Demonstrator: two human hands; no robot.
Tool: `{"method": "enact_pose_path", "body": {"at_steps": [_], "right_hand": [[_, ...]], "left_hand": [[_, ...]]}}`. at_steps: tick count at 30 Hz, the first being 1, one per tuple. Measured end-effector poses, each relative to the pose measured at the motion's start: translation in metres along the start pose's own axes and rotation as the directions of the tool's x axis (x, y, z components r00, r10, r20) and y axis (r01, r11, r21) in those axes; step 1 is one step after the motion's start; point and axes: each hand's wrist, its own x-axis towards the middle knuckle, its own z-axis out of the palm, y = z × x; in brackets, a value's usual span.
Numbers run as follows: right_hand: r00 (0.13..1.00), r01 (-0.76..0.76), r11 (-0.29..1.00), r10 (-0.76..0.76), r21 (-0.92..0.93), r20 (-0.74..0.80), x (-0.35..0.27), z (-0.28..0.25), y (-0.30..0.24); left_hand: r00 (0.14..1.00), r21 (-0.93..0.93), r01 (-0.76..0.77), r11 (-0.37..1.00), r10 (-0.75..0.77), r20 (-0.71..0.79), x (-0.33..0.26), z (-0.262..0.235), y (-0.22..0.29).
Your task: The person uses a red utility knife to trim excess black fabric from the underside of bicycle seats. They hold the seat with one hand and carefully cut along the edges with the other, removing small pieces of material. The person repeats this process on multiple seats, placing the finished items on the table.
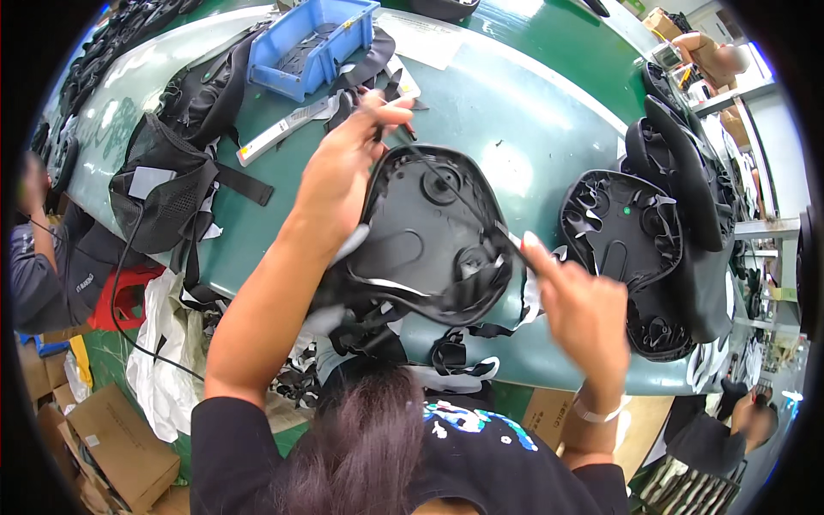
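A black moulded shell [403, 245] with an open, rimmed inside and two round fittings lies in front of me at the table edge. My left hand [356, 137] is above its far left rim, fingers pinched on one end of a thin black strip [459, 196]. The strip runs slantwise across the shell to my right hand [579, 309], whose closed fingers grip its other end beside the right rim. A slim red and dark object [409, 130] shows next to my left fingers; its kind is unclear. Black straps [369, 335] hang at the shell's near side.
Behind stands a blue bin [313, 47] beside a white narrow box [279, 136]. Left lies a black mesh bag [163, 176]; right, a stack of similar black shells [622, 227]. Co-workers sit left and at both right corners. Cardboard boxes [124, 442] stand on the floor.
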Motion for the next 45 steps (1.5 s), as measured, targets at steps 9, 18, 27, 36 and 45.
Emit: {"method": "enact_pose_path", "body": {"at_steps": [9, 18, 27, 36, 45], "right_hand": [[0.924, 0.356, 0.934, -0.354, 0.012, 0.143, 0.061, -0.013, 0.047], [0.969, 0.018, 0.996, -0.039, 0.087, 0.243, -0.004, -0.022, 0.027], [0.963, 0.103, 0.97, -0.152, 0.219, 0.221, 0.014, -0.016, 0.044], [0.943, -0.334, 0.841, 0.295, 0.426, 0.157, -0.075, 0.001, -0.013], [0.78, -0.564, 0.216, 0.455, 0.797, 0.429, -0.131, 0.024, -0.061]], "left_hand": [[0.922, -0.273, -0.228, 0.934, 0.298, 0.248, -0.087, -0.041, 0.026], [0.898, 0.576, -0.277, 0.769, -0.005, 0.439, -0.006, -0.006, 0.068], [0.645, 0.047, 0.11, 0.993, -0.107, 0.757, 0.023, 0.062, -0.008], [0.713, -0.402, -0.688, 0.604, 0.665, -0.222, 0.056, 0.043, 0.075], [0.146, 0.562, -0.768, 0.307, 0.939, -0.313, 0.016, -0.016, 0.096]]}}
